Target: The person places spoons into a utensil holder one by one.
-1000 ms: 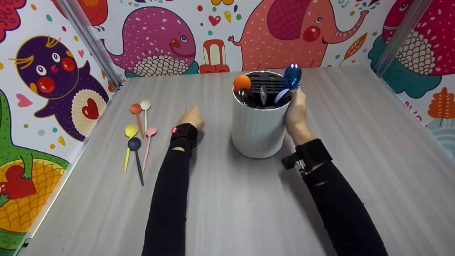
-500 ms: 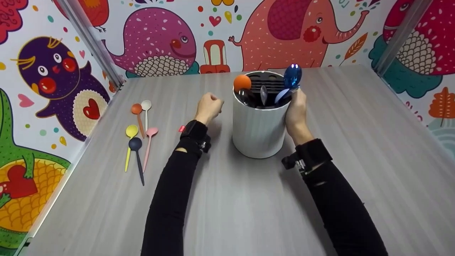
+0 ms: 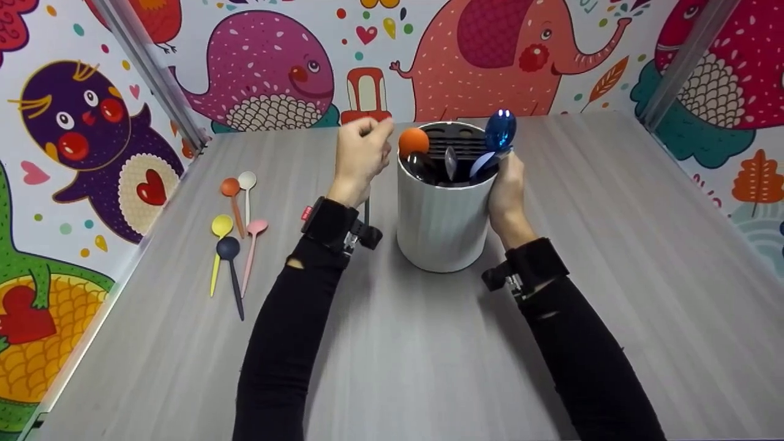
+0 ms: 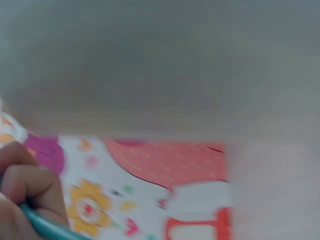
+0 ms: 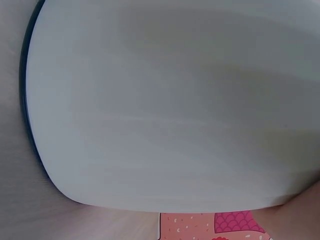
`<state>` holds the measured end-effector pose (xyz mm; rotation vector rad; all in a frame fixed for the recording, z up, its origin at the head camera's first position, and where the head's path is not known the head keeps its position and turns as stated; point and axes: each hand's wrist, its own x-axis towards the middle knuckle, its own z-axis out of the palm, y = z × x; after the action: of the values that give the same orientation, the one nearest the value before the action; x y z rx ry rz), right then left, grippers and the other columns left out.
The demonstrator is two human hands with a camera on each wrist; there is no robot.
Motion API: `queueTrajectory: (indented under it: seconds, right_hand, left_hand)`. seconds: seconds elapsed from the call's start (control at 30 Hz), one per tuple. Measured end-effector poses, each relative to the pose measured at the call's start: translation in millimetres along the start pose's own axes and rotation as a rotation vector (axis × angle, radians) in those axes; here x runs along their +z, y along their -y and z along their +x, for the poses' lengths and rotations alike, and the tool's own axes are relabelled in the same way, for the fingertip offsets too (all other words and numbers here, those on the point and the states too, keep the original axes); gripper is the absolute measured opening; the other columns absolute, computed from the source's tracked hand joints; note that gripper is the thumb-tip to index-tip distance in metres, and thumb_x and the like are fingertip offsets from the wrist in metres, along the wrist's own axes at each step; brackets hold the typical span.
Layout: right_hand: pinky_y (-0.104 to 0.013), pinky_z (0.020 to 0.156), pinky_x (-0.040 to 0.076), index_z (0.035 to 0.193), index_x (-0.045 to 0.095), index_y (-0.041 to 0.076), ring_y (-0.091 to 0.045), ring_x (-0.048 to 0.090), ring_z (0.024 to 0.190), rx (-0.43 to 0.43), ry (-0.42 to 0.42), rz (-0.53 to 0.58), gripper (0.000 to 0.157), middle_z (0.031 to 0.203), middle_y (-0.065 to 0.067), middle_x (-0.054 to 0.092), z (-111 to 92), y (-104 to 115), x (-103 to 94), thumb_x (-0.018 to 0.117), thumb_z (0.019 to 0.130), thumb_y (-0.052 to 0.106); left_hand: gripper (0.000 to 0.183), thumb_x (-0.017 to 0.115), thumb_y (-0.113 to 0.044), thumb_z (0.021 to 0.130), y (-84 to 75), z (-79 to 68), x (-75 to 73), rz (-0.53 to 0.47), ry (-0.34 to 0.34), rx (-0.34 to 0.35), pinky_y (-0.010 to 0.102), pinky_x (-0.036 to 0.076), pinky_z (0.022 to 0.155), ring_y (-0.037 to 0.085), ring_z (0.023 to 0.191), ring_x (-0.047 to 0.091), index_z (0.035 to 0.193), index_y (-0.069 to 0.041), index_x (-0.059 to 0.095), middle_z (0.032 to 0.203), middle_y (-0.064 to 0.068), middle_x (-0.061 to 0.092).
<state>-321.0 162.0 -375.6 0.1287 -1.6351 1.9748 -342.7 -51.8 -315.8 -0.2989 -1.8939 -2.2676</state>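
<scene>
My left hand [image 3: 360, 153] is raised just left of the utensil holder [image 3: 441, 226], its fingers curled tightly. It grips a thin teal handle [image 4: 52, 228]; in the head view, a dark length hangs below the hand and the top end is hidden. My right hand [image 3: 508, 193] holds the right side of the white, round holder, which stands upright; part of the fingers is hidden behind it. In the holder's black slotted top stand an orange spoon [image 3: 414, 143], a shiny blue spoon [image 3: 501, 130], a black spoon [image 3: 421, 166] and other utensils.
Several small spoons lie on the grey table [image 3: 392, 367] at the left: orange [image 3: 230, 187], white [image 3: 247, 180], yellow [image 3: 222, 226], pink [image 3: 257, 226] and dark navy [image 3: 228, 248]. Printed cartoon walls with metal corner posts border the back and sides.
My left hand has risen from low over the table, moving up and slightly right toward the holder's rim, with the thin handle in its grip. My right hand stays on the holder.
</scene>
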Motion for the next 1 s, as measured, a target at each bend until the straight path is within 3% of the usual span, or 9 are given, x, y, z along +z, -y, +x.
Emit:
queueTrajectory:
  seconds: [0.2, 0.4, 0.7, 1.0]
  right_hand:
    - [-0.027, 0.085, 0.044, 0.085, 0.068, 0.013, -0.012, 0.058, 0.084, -0.018, 0.010, -0.027, 0.045, 0.080, 0.005, 0.065, 3.5, 1.3, -1.3, 0.033, 0.110, 0.025]
    - [-0.027, 0.088, 0.044, 0.095, 0.072, 0.010, -0.013, 0.058, 0.090, -0.009, 0.010, -0.024, 0.044, 0.089, 0.004, 0.068, 4.6, 1.1, -5.1, 0.033, 0.109, 0.026]
    - [-0.028, 0.087, 0.046, 0.095, 0.072, 0.010, -0.013, 0.060, 0.089, 0.026, 0.031, -0.015, 0.048, 0.088, 0.004, 0.069, 3.5, -0.9, -2.7, 0.031, 0.109, 0.030]
    - [-0.029, 0.090, 0.045, 0.096, 0.073, 0.012, -0.013, 0.061, 0.091, 0.023, 0.045, 0.012, 0.047, 0.091, 0.003, 0.069, 2.5, -1.3, -3.0, 0.031, 0.110, 0.029]
  left_hand:
    - [0.035, 0.061, -0.008, 0.100, -37.9, -8.1, 11.5, -0.060, 0.007, 0.100, 0.022, 0.026, 0.042, 0.011, 0.042, 0.034, 0.067, -0.006, 0.051, 0.053, 0.002, 0.042]
    - [0.037, 0.060, -0.006, 0.100, -59.5, -10.2, 21.5, -0.156, 0.017, 0.184, 0.022, 0.023, 0.041, 0.014, 0.042, 0.032, 0.066, -0.007, 0.047, 0.053, 0.004, 0.039]
    - [0.039, 0.054, 0.000, 0.101, -94.9, -14.3, 29.4, -0.270, -0.029, 0.351, 0.022, 0.022, 0.040, 0.012, 0.042, 0.030, 0.064, -0.009, 0.044, 0.052, 0.001, 0.039]
    - [0.038, 0.048, 0.004, 0.102, -108.6, -11.3, 47.7, -0.381, 0.058, 0.448, 0.023, 0.024, 0.040, 0.017, 0.041, 0.030, 0.065, -0.005, 0.045, 0.051, 0.006, 0.038]
